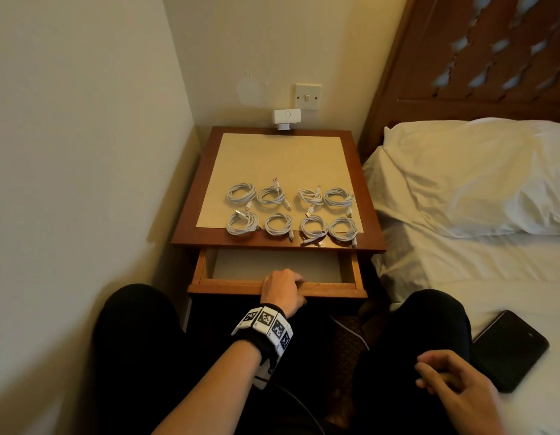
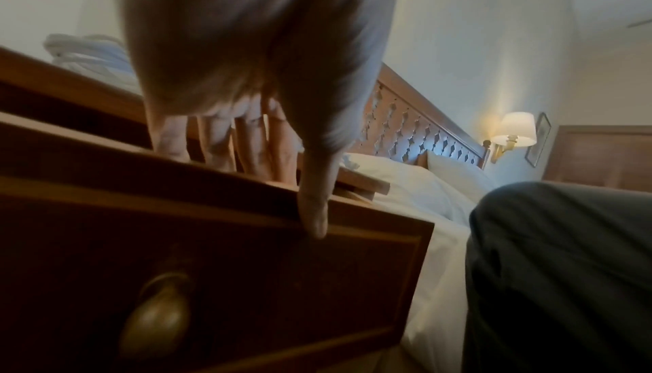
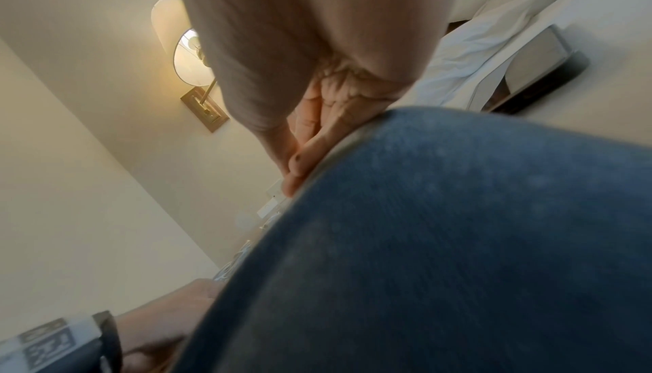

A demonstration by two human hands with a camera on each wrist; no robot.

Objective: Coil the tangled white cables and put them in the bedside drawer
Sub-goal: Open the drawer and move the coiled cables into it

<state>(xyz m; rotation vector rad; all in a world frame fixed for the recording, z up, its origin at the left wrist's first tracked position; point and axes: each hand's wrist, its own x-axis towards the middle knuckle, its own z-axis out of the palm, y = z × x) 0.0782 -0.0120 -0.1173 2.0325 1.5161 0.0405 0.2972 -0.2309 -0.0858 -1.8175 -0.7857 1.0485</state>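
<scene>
Several coiled white cables (image 1: 290, 211) lie in two rows on the front half of the bedside table (image 1: 369, 215). One coil (image 2: 91, 55) shows at the table's edge in the left wrist view. Below the top, the wooden drawer (image 1: 332, 288) stands pulled out, and its inside looks bare. My left hand (image 1: 283, 290) grips the drawer's front edge, fingers (image 2: 247, 144) hooked inside and thumb on the outer face. A brass knob (image 2: 158, 315) sits lower on that face. My right hand (image 1: 451, 381) rests on my right thigh, fingers loose, holding nothing.
A wall runs close along the table's left side. The bed with a white pillow (image 1: 479, 177) and a black phone (image 1: 511, 350) lies to the right. A light switch (image 1: 308, 96) and a small white device (image 1: 287, 117) sit behind the table. My knees flank the drawer.
</scene>
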